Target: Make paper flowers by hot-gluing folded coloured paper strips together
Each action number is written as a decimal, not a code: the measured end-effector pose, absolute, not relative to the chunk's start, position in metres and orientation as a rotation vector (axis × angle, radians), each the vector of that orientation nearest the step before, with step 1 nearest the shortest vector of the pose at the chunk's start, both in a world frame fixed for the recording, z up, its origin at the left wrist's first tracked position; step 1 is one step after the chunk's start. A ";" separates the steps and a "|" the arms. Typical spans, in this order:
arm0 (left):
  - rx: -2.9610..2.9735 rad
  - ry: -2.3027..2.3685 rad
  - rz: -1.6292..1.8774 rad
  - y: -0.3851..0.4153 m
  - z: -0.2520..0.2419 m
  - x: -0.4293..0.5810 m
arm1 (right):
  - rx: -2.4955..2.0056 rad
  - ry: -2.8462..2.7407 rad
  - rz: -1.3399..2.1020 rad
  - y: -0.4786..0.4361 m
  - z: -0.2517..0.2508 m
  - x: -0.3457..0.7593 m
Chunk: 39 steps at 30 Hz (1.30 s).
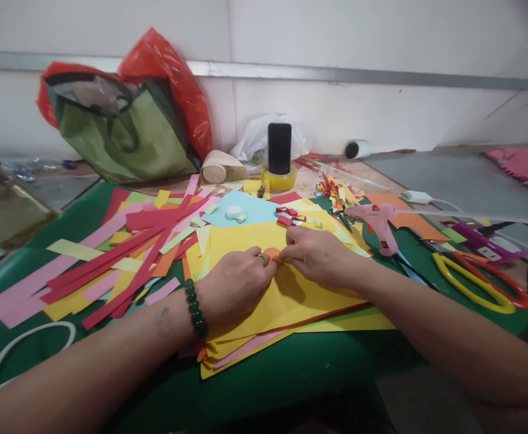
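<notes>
Background: a pale panelled wall [358, 30] crossed by a metal rail [358, 75]; before it, a green-covered worktop [318, 367], well littered with coloured paper.

Done, as far as I can see from here: paper strips [155, 253] cut in quantity, red, pink, yellow, orange and pale green, in a loose heap on the left; a few small red pieces [286, 215], seemingly folded, grouped behind the hands; one bunch of many-coloured paper bits [339, 194] beyond them.

Left, by my judgement: the piece in hand looks unfinished, and most strips lie unused.

Item in work: one orange paper piece [272, 254], small, apparently bent or folded; the fingers hide its edges, so its full form cannot be told. Position: just above or against the top of a stack of yellow sheets [264, 313], near the middle; whether it touches the paper is unclear.

Left hand [234, 283]: ringed, with a green bead bracelet [196, 307] at the wrist; grip closed, pinching the orange piece from the left. Right hand [313, 256]: bare; grip likewise closed, fingertips pinching the same piece from the right.

Also present, right side: a pink glue gun [375, 218]; scissors [472, 295] with yellow and red handles. Rear: a phone [279, 147] upright at a yellow tape roll [286, 179].
</notes>
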<state>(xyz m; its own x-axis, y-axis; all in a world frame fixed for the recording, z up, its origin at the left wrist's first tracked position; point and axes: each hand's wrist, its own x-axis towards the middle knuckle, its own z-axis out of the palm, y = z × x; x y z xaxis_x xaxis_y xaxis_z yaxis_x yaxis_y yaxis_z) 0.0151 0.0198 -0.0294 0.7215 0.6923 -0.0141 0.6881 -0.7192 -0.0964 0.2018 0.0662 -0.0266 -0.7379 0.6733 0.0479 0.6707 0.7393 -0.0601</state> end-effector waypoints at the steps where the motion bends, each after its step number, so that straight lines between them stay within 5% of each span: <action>1: -2.837 -1.140 0.086 0.020 -0.029 0.015 | -1.115 -2.879 0.052 0.065 -0.026 0.201; 13: -2.834 -1.172 0.129 0.019 -0.028 0.015 | -0.833 -2.652 0.057 0.073 -0.033 0.215; 39: -2.844 -1.151 0.016 0.017 -0.029 0.013 | -1.043 -2.609 0.143 0.075 -0.027 0.213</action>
<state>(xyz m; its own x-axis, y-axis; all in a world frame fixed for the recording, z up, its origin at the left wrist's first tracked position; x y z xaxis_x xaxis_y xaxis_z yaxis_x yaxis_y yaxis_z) 0.0126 0.0172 -0.0291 0.7190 0.6948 0.0180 0.6940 -0.7164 -0.0715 0.2126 0.0748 -0.0273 -0.6791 0.6855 0.2627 0.6527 0.7276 -0.2111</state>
